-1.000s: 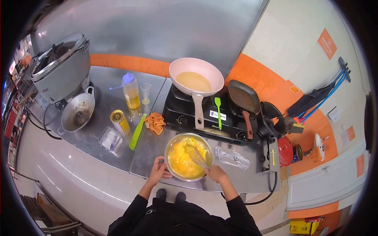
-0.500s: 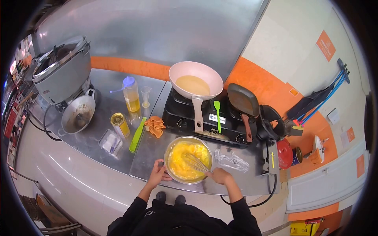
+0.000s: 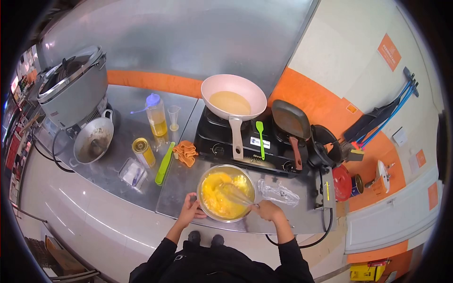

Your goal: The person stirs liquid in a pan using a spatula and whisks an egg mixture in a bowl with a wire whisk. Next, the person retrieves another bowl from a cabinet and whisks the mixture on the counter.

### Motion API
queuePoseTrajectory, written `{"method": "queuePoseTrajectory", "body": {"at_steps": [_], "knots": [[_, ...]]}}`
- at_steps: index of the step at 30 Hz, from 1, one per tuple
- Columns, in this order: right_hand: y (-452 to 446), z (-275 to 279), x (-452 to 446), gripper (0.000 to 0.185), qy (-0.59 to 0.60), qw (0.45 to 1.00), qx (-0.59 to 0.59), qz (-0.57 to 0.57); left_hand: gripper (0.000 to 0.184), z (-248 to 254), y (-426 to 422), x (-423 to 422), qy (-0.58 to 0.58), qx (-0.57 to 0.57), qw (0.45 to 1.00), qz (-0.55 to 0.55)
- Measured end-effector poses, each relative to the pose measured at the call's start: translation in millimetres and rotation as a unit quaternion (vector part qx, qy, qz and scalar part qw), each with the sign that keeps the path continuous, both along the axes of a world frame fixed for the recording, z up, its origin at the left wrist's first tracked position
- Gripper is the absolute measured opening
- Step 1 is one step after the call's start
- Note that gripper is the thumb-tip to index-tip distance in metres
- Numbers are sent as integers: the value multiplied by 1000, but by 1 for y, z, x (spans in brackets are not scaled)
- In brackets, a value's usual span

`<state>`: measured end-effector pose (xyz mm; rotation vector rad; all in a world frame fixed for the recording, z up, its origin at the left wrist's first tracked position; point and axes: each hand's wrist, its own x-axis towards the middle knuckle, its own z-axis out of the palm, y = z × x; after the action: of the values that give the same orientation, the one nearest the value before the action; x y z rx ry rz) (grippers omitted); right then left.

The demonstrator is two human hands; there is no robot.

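A steel bowl (image 3: 202, 207) of yellow, egg-like mixture rests near the counter's front edge. My right hand (image 3: 267, 210) is closed round the handle of a wire whisk (image 3: 240, 195), whose blurred wires dip into the mixture. At the bowl's lower left rim, my left hand (image 3: 191, 209) steadies it with thumb and fingers apart. Behind the bowl stands a black stove (image 3: 219, 152) bearing a pink pan (image 3: 257, 94) with a thin layer of light liquid. A green brush-like utensil (image 3: 260, 137) lies on the stove.
Crumpled plastic wrap (image 3: 278, 192) lies right of the bowl. Leftward are an orange cloth (image 3: 185, 153), green spatula (image 3: 164, 165), can (image 3: 143, 152), oil bottle (image 3: 156, 117), plastic container (image 3: 132, 173), wok (image 3: 94, 140) and large cooker (image 3: 78, 92). A square dark pan (image 3: 290, 118) sits right.
My right hand and the whisk have shifted slightly within and beside the bowl, and the mixture's surface has changed. My left hand stays at the rim. The view has tilted slightly.
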<state>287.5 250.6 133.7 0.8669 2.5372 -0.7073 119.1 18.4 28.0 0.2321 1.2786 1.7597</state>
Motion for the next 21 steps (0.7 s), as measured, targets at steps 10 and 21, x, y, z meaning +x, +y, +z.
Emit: {"method": "queuePoseTrajectory", "body": {"at_steps": [10, 21], "knots": [[3, -16, 1, 65, -55, 998, -11, -3, 30, -1, 3, 0, 3, -4, 1000, -4], [11, -42, 3, 63, 23, 999, 12, -19, 30, 4, 2, 0, -1, -10, 1000, 4]]}}
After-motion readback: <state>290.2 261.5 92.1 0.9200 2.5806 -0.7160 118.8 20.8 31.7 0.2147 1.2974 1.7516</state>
